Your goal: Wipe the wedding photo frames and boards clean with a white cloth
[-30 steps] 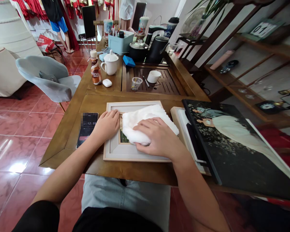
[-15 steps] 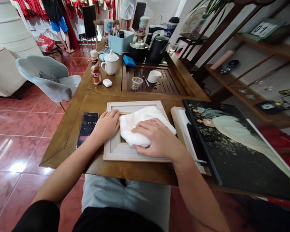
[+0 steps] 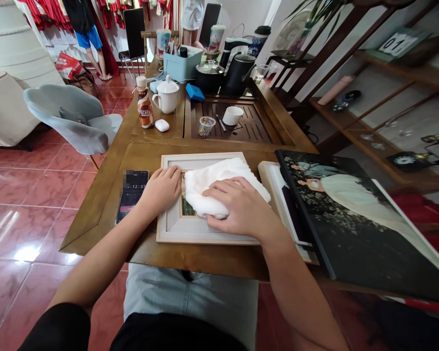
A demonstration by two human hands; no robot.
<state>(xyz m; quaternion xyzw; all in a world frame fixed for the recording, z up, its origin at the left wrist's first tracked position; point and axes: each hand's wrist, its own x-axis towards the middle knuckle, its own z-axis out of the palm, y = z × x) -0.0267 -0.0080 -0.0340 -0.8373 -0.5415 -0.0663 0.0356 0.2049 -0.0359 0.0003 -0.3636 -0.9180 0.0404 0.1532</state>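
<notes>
- Left hand (image 3: 164, 189), fingers laid out and grasping nothing, rests on the picture frame (image 3: 172, 230) lying on the table (image 3: 102, 209).
- Right hand (image 3: 237, 207) — grip half-curled — holds a white cloth (image 3: 223, 171) across it.
- Wiping, I'd judge; another stroke wants the frame steady.

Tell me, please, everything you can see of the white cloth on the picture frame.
The white cloth looks soft, thick and fluffy, like towelling, and plain. It lies rumpled on the picture frame, bunched into a rounded bulge at its near side. It hides most of the framed picture, and its right corner reaches past the frame's right edge. The right hand rests over it, fingers on top, thumb by the near bulge.
</notes>
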